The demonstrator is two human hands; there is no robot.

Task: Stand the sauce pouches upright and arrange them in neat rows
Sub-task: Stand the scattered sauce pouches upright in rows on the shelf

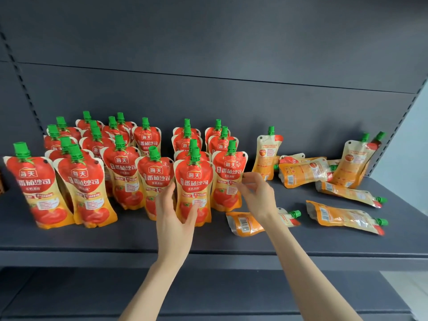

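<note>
- In the head view, a dark grey metal shelf (104, 242) is carrying many red-and-orange foil sauce pouches with green screw caps. The standing rows (97, 163) are filling the stretch from 9 o'clock to the centre.
- The left hand (176, 214) is grasping the lower half of the front upright pouch (194, 179). The thumb is lying on its 3 o'clock edge and the fingers are wrapping round its 9 o'clock edge.
- The right hand (256, 193) is hovering with fingers spread and loosely curled, grasping nothing that shows. Its fingertips are sitting just beside the neighbouring upright pouch (228, 179); whether they are touching it is unclear.
- The nearest lying pouch (243, 224) is resting flat at 6 o'clock of the right fingers, partly crossed by the right forearm. Its long axis is running from 9 to 3 o'clock, with the green cap (295, 214) pointing to 3 o'clock.
- More fallen pouches (345, 216) are lying towards 3 o'clock, well apart from the left hand.
- The right hand is the nearer one. Judging by this, the coming move is calling for a short drop towards 6 o'clock, then swinging that cap from 3 up to 12 o'clock.
</note>
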